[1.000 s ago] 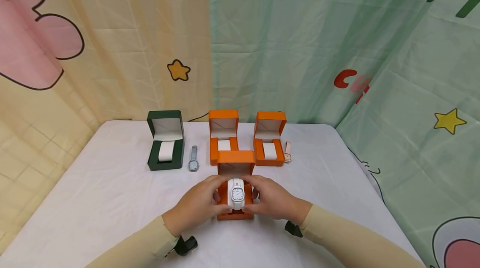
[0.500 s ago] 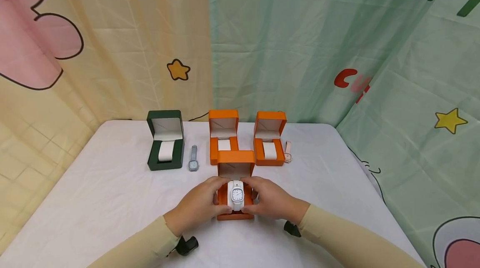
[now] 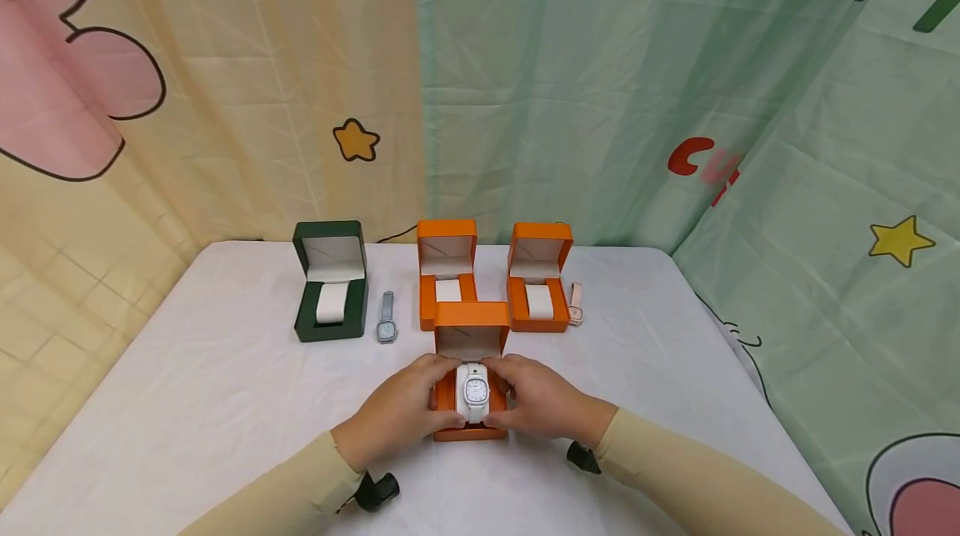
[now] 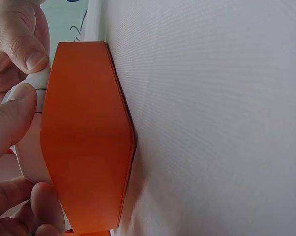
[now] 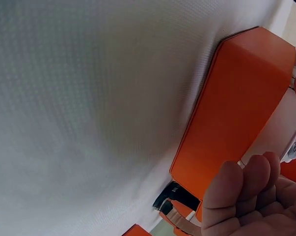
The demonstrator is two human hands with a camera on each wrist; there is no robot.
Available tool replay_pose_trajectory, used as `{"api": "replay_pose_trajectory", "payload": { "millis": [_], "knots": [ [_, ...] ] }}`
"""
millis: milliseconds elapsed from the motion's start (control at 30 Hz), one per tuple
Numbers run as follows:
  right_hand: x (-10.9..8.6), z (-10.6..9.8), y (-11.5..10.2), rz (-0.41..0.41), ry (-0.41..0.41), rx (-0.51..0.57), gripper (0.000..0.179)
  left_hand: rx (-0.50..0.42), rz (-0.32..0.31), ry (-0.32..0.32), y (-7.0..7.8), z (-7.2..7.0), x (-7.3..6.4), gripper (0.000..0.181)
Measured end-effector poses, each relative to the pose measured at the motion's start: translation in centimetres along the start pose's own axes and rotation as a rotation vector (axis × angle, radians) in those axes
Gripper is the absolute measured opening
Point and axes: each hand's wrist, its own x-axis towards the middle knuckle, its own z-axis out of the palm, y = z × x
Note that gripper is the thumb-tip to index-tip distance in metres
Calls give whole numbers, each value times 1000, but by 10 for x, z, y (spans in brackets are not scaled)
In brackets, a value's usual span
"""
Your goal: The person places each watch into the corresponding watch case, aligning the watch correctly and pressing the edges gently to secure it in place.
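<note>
A white wristwatch [image 3: 476,392] is strapped round a white cushion [image 4: 32,160] in the nearest orange watch box [image 3: 471,434], its lid raised. From the left, my left hand [image 3: 397,404] pinches the cushioned watch, thumb on the near side and index finger on the far side. My right hand [image 3: 546,399] mirrors that grip from the right. Both thumbs sit close together over the front wall in the left wrist view. Curled fingers of the right hand [image 5: 258,204] stand beside the box wall [image 5: 231,108] in the right wrist view.
Behind stand two open orange watch boxes [image 3: 427,303] [image 3: 517,315] with white cushions. An open green watch box [image 3: 306,319] is at left, with a blue wristwatch [image 3: 386,329] beside it. A pink wristwatch [image 3: 575,313] lies by the right orange box. White cloth [image 3: 225,403] covers the table.
The white watch and the index fingertips of both hands have shifted slightly toward the near side of the box. Both hands keep their grip, and the other boxes and watches stay put.
</note>
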Motion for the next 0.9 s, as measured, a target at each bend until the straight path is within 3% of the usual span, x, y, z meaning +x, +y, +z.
{"api": "replay_pose_trajectory", "payload": {
  "millis": [400,900],
  "knots": [
    [6,2,0,-2,-29,16,68,30,-62,-39,-2,3,0,68],
    [7,3,2,12,-47,-11,68,-19,-105,-79,1,0,2,69]
  ]
}}
